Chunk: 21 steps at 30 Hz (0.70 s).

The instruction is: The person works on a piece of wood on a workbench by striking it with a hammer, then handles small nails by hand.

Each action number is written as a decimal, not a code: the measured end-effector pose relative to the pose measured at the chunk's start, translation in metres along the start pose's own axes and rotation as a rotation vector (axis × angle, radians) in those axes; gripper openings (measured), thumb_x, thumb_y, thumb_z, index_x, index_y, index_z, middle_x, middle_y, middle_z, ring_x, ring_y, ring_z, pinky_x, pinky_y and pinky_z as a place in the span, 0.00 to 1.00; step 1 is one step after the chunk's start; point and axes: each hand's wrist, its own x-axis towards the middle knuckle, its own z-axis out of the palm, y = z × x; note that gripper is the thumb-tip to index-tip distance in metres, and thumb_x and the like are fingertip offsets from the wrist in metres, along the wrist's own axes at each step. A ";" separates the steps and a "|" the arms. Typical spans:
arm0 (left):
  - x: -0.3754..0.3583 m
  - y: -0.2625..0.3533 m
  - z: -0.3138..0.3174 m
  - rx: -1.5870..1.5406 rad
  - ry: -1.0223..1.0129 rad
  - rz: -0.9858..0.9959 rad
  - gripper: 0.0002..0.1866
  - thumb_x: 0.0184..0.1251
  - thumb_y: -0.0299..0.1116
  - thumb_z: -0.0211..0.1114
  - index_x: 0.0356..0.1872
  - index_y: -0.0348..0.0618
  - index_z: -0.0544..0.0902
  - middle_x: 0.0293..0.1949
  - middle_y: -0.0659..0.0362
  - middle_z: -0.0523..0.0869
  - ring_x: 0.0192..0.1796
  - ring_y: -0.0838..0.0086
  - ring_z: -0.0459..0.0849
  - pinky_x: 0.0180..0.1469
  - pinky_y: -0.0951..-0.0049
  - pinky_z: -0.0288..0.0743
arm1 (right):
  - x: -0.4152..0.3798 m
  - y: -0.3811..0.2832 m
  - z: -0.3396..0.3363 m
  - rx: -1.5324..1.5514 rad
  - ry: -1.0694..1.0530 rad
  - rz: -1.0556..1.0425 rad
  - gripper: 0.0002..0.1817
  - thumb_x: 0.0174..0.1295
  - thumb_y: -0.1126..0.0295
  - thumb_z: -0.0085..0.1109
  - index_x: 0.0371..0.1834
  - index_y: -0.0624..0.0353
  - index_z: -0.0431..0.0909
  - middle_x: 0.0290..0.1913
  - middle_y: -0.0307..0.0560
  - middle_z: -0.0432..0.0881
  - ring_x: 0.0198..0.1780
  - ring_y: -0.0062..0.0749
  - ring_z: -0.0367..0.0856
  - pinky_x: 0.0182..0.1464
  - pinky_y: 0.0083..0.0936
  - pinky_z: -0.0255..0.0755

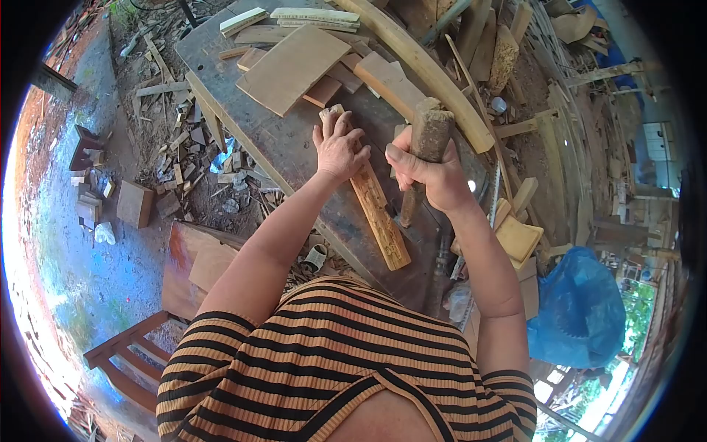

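Observation:
A long carved strip of wood [379,217] lies slantwise on the dark workbench [294,151], its surface worked with a raised pattern. My left hand [340,151] grips its far end, fingers bent over the top and sides. In my right hand [431,173] is a thick, rough brown wooden block [431,129], held upright beside the strip with my fingers wrapped round its middle. Its lower end shows below my fist, close to the bench top; whether it touches cannot be made out.
A flat brown board [294,68] rests on other wood pieces at the bench's far side. Beside it runs a long curved beam [420,70]. Offcuts [180,166] litter the ground at left. A blue plastic bag [578,309] and a yellow wooden piece [519,239] are at right.

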 end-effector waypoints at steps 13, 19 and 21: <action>0.001 0.001 0.003 -0.020 0.043 0.017 0.20 0.55 0.52 0.64 0.48 0.57 0.84 0.72 0.56 0.64 0.78 0.52 0.47 0.72 0.33 0.39 | 0.009 0.003 0.001 -0.016 -0.051 0.060 0.10 0.65 0.69 0.64 0.29 0.60 0.76 0.22 0.36 0.74 0.20 0.17 0.71 0.23 0.17 0.67; 0.001 -0.001 0.004 -0.014 0.049 0.018 0.19 0.57 0.51 0.64 0.47 0.58 0.84 0.72 0.56 0.64 0.78 0.53 0.47 0.71 0.33 0.39 | 0.015 0.002 0.008 -0.034 -0.088 0.089 0.10 0.65 0.67 0.64 0.29 0.60 0.77 0.22 0.36 0.74 0.20 0.16 0.71 0.23 0.17 0.67; 0.001 -0.001 0.003 -0.019 0.040 0.015 0.18 0.57 0.51 0.64 0.46 0.58 0.84 0.72 0.57 0.64 0.78 0.53 0.47 0.72 0.33 0.39 | 0.017 0.002 0.011 -0.021 -0.112 0.094 0.11 0.65 0.67 0.65 0.29 0.60 0.77 0.22 0.36 0.74 0.19 0.16 0.71 0.23 0.16 0.66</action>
